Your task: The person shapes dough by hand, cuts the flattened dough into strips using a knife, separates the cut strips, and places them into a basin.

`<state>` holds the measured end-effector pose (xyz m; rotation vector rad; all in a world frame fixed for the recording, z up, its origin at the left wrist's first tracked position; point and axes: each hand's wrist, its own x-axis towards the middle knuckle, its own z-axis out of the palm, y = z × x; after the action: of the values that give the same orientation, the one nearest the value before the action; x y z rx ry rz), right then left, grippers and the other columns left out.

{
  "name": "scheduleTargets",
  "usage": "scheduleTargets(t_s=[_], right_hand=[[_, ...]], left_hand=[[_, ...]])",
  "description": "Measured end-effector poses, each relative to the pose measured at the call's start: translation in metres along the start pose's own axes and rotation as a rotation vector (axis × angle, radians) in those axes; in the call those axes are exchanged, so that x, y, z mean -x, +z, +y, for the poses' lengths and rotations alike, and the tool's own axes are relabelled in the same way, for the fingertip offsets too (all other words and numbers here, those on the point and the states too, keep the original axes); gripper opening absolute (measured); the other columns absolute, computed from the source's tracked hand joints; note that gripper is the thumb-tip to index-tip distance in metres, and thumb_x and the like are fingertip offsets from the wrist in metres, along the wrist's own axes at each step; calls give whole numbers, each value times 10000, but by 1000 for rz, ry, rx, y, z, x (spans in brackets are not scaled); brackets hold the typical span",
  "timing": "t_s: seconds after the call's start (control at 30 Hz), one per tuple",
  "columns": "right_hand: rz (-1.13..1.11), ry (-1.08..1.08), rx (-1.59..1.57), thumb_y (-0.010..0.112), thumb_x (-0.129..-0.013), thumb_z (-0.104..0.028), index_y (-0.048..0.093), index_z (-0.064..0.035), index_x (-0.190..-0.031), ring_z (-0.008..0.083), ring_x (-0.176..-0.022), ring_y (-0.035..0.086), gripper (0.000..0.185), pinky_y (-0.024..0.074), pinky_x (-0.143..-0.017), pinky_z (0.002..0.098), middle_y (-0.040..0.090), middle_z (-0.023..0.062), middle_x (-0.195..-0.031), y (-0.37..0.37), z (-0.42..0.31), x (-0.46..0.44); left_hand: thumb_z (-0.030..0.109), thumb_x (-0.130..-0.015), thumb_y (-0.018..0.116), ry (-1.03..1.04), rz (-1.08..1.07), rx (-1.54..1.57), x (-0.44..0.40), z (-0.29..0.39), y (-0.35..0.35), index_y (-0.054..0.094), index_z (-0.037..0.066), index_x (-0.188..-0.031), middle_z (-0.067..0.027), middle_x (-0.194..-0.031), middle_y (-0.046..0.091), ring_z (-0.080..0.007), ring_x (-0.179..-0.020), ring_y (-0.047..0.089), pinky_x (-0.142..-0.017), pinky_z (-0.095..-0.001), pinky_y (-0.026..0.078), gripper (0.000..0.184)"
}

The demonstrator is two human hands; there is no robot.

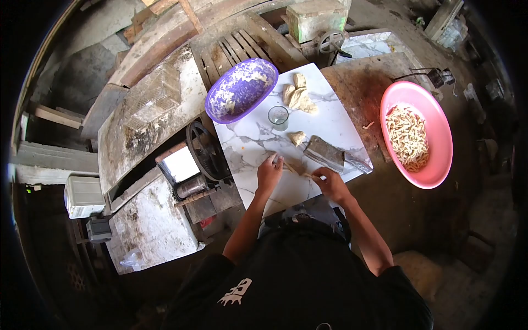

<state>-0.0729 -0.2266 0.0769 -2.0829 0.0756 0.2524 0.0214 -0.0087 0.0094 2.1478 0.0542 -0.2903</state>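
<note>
Over the front part of the marble-patterned board [250,144], a thin strip of dough [297,168] stretches between my two hands. My left hand [269,172] is closed, its thumb and fingers pinching near one end of the strip. The other end sits in the pinched fingertips of my right hand [331,185]. Just beyond the right hand lies a wide-bladed cleaver [324,153], flat on the board. A small lump of dough [297,137] rests beside the blade. Farther back are larger dough pieces [301,100] and a drinking glass [278,117].
A purple basin [217,113] smeared with dough stands at the board's back left. On the right, a pink basin [443,137] holds many short dough sticks [408,137]. A machine with a dark handwheel [202,151] adjoins the board's left edge. Another handwheel [331,41] stands behind.
</note>
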Motion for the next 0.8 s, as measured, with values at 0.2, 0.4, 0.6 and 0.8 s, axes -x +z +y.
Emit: scheduleTargets(t_s=[0.2,0.4,0.6,0.8], right_hand=[[198,238,-182,635,-877,-106,648,-19,-1084,214,-889,683,225,525,-770,323,699,144,-983,-64,18,71],[738,227,-298,595,-917,-74,640,-5,-1088,99,-805,589,190,482,-706,271,689,71,-902,-155,25,124],[1062,337,108,612,-885,-69,640,-30,-1100,170,-783,635,220,513,-735,323,684,95,-872,-245,36,134],[692,538,-90,561,-898,-140,666,-36,-1141,225,-852,681,284,518,-743,340,701,170,-940,-287,126,120]], left_hand=[[248,-869,594,192,148,-316,9,8,8,722,81,-983,-178,-915,681,-362,-866,650,-773,-438,511,239],[220,-872,635,204,91,-293,3,13,5,690,25,-972,-167,-919,690,-308,-837,674,-761,-386,519,226],[205,-897,593,152,32,-300,23,49,-4,675,8,-953,-176,-869,679,-317,-773,661,-724,-384,512,221],[182,-896,602,148,52,-235,54,96,-7,672,-7,-956,-151,-841,683,-247,-721,652,-706,-338,508,211]])
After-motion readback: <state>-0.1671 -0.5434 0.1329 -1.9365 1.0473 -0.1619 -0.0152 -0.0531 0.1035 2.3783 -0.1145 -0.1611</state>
